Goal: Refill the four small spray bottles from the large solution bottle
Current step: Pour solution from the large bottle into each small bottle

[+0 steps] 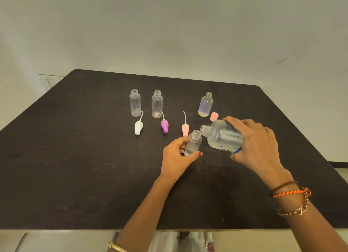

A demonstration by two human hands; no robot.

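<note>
The left hand (176, 153) pinches a small clear plastic spray bottle (193, 142) between thumb and curled fingers, uncapped and leaning slightly toward the right hand (254, 144); the right hand wraps over a large clear plastic solution bottle with a printed label (223, 135), tipped so its open neck sits just above and beside the small bottle's mouth. The likely fault here is a miss; the small mouth is narrow, the large neck wider, and a tilt too quick would probably send liquid down the outside onto the dark table (75, 157); a loose pinch could also let the small bottle tip under the stream. Just beyond the left hand's fingers lies a pink spray pump with a thin dip tube (185, 129), close enough to be splashed or knocked; a pink cap (214, 116) sits just beyond the right hand. Farther past the left hand lie a purple pump (164, 125) and a white pump (138, 127), with two open clear small bottles (135, 102) behind them; a third small bottle with a purple tint (205, 104) stands beyond the right hand; none blocks the pour.
</note>
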